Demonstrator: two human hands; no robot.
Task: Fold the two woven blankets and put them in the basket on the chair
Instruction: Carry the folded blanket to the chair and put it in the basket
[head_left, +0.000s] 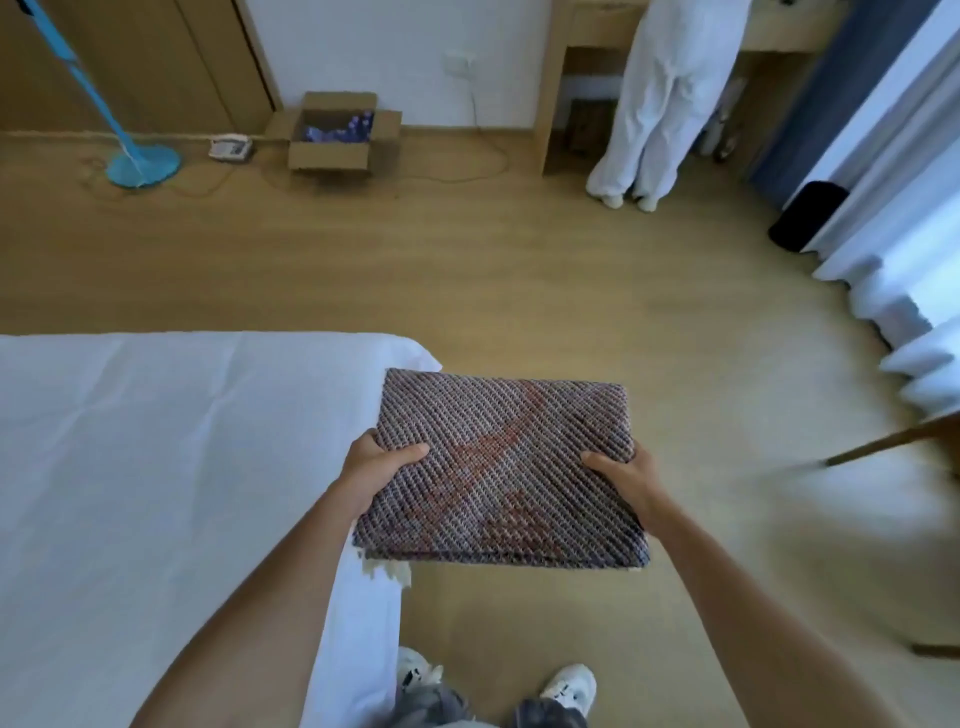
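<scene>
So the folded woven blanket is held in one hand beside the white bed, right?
No, in both: the head view shows the left hand and right hand each gripping a side of the folded woven blanket beside the white bed.

both arms reach forward; left hand (379, 470) grips the blanket (504, 483) at 9 o'clock, right hand (626, 480) at 3 o'clock, thumbs on top.

Bed (156, 467): white creased sheet, lower left.
Floor (467, 270): pale wood; open cardboard box (332, 150), telephone (230, 147) and blue stand base (143, 166) near far wall.
</scene>
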